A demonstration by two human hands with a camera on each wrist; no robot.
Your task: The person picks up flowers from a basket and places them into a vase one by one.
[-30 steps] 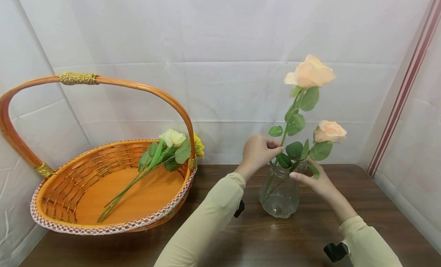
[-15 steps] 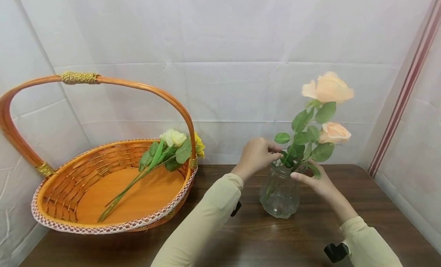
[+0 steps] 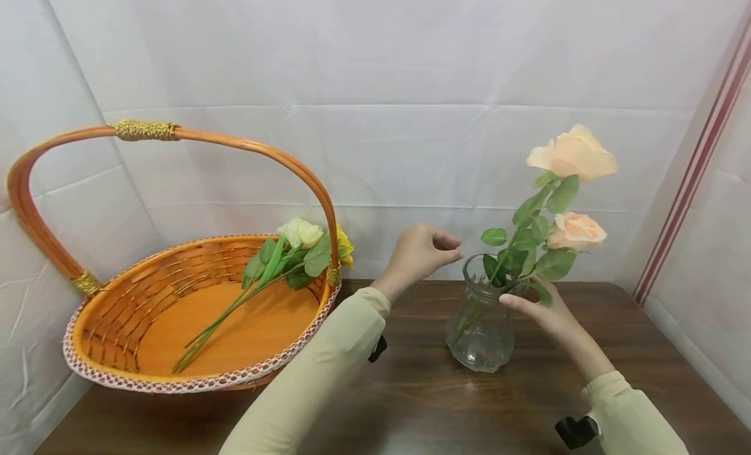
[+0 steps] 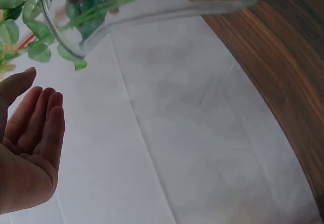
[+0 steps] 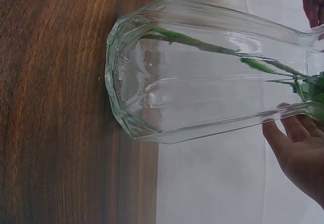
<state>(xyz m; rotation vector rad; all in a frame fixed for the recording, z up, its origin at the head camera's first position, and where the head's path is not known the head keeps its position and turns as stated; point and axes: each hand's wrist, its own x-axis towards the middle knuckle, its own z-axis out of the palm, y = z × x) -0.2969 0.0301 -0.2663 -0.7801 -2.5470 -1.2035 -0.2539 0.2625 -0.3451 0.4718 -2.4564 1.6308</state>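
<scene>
Glass vase (image 3: 480, 344): upright on the table (image 3: 425, 390), stems of both peach roses (image 3: 574, 155) inside.
Right hand (image 3: 542, 308): grips the vase's neck, probably to steady it under top-heavy blooms.
Left hand (image 3: 415, 254): just left of the vase, loosely curled, holding nothing.
Basket (image 3: 276, 328): well left of the vase, white rose (image 3: 302, 233) lying in it, perhaps for easy reach.
Change: left hand has released the taller rose, which now sits lower, leaning farther right over the vase than a second ago.

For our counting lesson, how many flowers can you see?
4: an upper peach rose and a lower peach rose in the vase, plus a white rose and a yellow flower at the right end of the basket. Others may be hidden behind these.
</scene>
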